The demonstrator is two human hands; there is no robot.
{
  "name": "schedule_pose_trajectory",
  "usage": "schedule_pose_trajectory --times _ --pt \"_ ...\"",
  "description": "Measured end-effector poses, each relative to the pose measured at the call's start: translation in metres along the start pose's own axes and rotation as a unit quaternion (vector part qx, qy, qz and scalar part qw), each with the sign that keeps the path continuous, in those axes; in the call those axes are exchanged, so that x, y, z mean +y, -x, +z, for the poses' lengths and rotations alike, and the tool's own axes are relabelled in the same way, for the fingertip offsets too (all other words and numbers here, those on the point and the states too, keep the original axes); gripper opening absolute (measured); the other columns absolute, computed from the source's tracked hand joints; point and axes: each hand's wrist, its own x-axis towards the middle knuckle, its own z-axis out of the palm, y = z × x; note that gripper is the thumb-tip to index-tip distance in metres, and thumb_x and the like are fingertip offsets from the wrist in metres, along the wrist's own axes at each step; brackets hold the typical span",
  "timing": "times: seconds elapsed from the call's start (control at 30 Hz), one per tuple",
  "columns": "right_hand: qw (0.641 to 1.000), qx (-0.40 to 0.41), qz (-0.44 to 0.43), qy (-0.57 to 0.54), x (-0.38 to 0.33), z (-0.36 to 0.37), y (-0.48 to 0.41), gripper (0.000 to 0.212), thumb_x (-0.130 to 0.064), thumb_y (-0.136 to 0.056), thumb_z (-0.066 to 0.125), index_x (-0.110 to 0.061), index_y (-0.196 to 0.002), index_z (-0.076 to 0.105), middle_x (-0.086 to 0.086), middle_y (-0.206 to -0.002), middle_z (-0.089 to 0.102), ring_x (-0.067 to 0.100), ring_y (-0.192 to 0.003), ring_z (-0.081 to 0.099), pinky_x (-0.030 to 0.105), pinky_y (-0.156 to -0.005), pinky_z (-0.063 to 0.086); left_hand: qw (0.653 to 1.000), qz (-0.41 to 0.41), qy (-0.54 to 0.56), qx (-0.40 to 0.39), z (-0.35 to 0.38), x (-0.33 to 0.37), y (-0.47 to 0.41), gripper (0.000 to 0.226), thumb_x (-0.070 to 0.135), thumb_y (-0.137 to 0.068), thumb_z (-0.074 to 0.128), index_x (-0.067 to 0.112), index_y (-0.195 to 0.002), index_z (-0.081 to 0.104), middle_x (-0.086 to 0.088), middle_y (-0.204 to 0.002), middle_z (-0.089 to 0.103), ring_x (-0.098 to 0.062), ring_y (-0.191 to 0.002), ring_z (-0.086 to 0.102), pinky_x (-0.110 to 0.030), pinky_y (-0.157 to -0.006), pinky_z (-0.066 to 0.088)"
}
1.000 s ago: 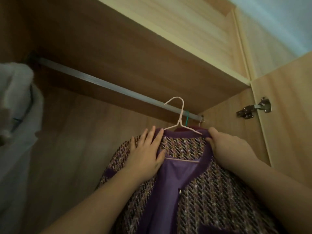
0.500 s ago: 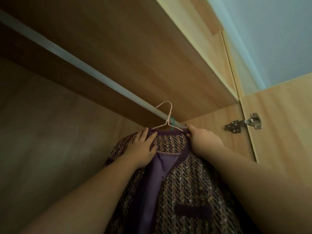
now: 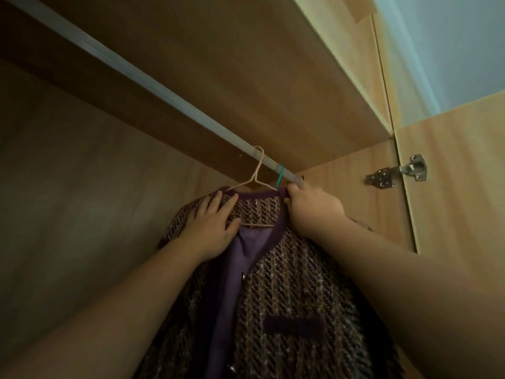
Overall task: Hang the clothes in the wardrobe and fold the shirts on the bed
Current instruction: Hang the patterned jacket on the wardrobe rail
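left hand (image 3: pixel 211 231) flat on jacket (image 3: pixel 289 291) (right hand (image 3: pixel 314 210) gripping it)

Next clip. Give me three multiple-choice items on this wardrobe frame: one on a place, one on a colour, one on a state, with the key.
1. Where does the pink wire hanger hook?
A. Over the metal rail, beside a teal hook.
B. Over nothing, held clear below that rail.
C. Through the teal hook.

2. What colour is the tweed jacket's trim?
A. White.
B. Purple.
C. Red.

3. How is the left hand?
A. Curled round the rail.
B. Out of view.
C. Flat on the jacket's shoulder, fingers straight.

Key:
1 A, its hook loops over the rail.
2 B, a purple band edges the collar and front opening.
3 C, straight fingers lie on the tweed, while the right hand grips the collar's other end.
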Motion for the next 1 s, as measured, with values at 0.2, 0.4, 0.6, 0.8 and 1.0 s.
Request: schedule_pose_trajectory --times 0.2,0.4,0.6,0.8,1.0 --pt "0.996 -0.012 -0.044 0.075 0.009 -0.003 0.089 0.063 -0.053 -0.100 0.020 -0.026 -0.157 0.019 0.002 -0.163 0.023 0.026 -0.148 0.021 0.050 -0.117 0.021 0.998 0.055 0.009 0.016 -0.037 0.061 0.065 0.068 0.064 -0.092 0.015 0.042 -0.156 0.005 0.003 -0.168 0.003 -0.023 -0.153 0.001 -0.054 -0.122 0.013" --pt "0.997 -0.055 -0.023 0.047 0.049 -0.032 0.228 0.061 -0.054 -0.099 0.021 -0.030 -0.154 0.032 -0.003 -0.162 0.028 0.021 -0.151 0.017 0.051 -0.119 0.021 0.994 0.100 0.051 -0.008 -0.029 0.163 0.158 0.067 0.065 -0.094 0.014 0.043 -0.155 0.000 0.006 -0.168 0.005 -0.017 -0.153 -0.005 -0.049 -0.124 0.007" --pt "0.987 -0.132 0.074 0.057 0.123 -0.101 0.406 0.060 -0.051 -0.096 0.034 -0.028 -0.151 0.038 0.000 -0.158 0.036 0.023 -0.148 0.028 0.044 -0.117 0.030 0.975 0.168 0.129 -0.071 -0.004 0.310 0.267 0.068 0.063 -0.095 0.018 0.041 -0.156 0.000 0.005 -0.168 0.003 -0.018 -0.153 -0.010 -0.044 -0.123 -0.001" --pt "0.945 -0.231 0.195 0.122 0.207 -0.225 0.608 0.061 -0.050 -0.099 0.035 -0.027 -0.155 0.028 0.001 -0.162 0.028 0.023 -0.151 0.017 0.047 -0.121 0.024 0.921 0.227 0.247 -0.196 0.012 0.496 0.403 0.069 0.061 -0.096 0.024 0.042 -0.155 -0.005 0.004 -0.168 -0.001 -0.020 -0.153 -0.013 -0.041 -0.120 -0.006" --pt "0.871 -0.314 0.336 0.174 0.252 -0.354 0.776 0.062 -0.042 -0.098 0.049 -0.023 -0.154 0.032 0.007 -0.161 0.030 0.029 -0.150 0.022 0.047 -0.118 0.028 0.846 0.315 0.334 -0.271 -0.011 0.663 0.535 0.068 0.057 -0.099 0.029 0.041 -0.156 -0.003 0.002 -0.168 -0.002 -0.023 -0.153 -0.013 -0.045 -0.121 -0.003"
